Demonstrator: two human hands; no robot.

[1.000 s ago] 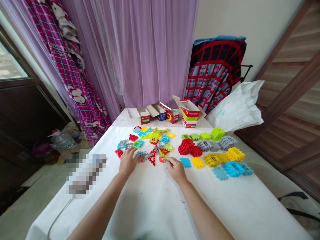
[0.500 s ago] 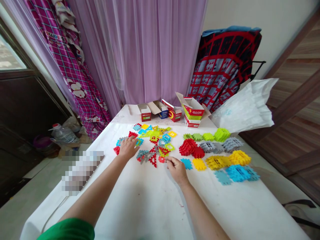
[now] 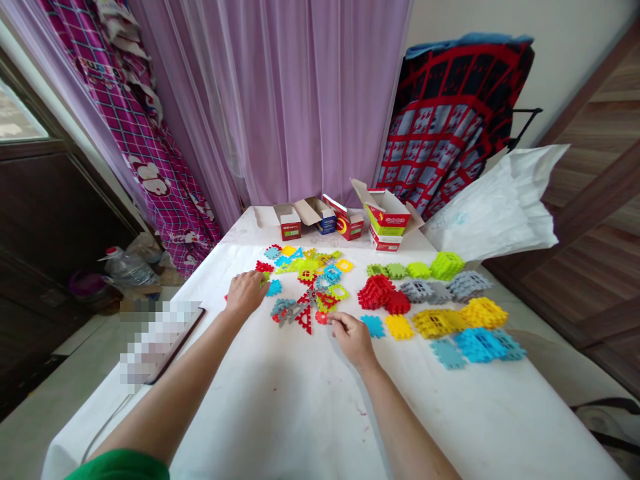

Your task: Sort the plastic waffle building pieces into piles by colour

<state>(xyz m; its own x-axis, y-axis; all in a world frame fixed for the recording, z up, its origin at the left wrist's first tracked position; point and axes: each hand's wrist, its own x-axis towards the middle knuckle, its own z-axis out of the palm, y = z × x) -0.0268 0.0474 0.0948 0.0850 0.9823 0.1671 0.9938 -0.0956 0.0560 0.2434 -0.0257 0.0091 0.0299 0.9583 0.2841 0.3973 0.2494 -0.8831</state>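
Note:
My left hand (image 3: 247, 293) is over the left side of the mixed plastic pieces, its fingers bent down around something I cannot make out, with a bit of green at the fingertips. A blue piece (image 3: 275, 288) lies just right of it. My right hand (image 3: 353, 337) pinches a small red piece (image 3: 321, 318) at the near edge of the mixed pile. Red triangle pieces (image 3: 304, 320) and grey pieces (image 3: 286, 311) lie between the hands. Right of my right hand are a flat blue piece (image 3: 373, 326) and a yellow piece (image 3: 399, 327).
Sorted stacks stand at the right: red (image 3: 376, 292), green (image 3: 447, 265), grey (image 3: 469, 287), yellow (image 3: 483, 313) and blue (image 3: 479, 345). Open boxes (image 3: 387, 220) line the back of the white table (image 3: 300, 427). A white bag (image 3: 493, 207) is behind the stacks. A blurred-out object lies at the left edge.
My left hand has shifted left and slightly nearer, uncovering the blue piece beside it. My right hand stays almost in place. The view has moved slightly.

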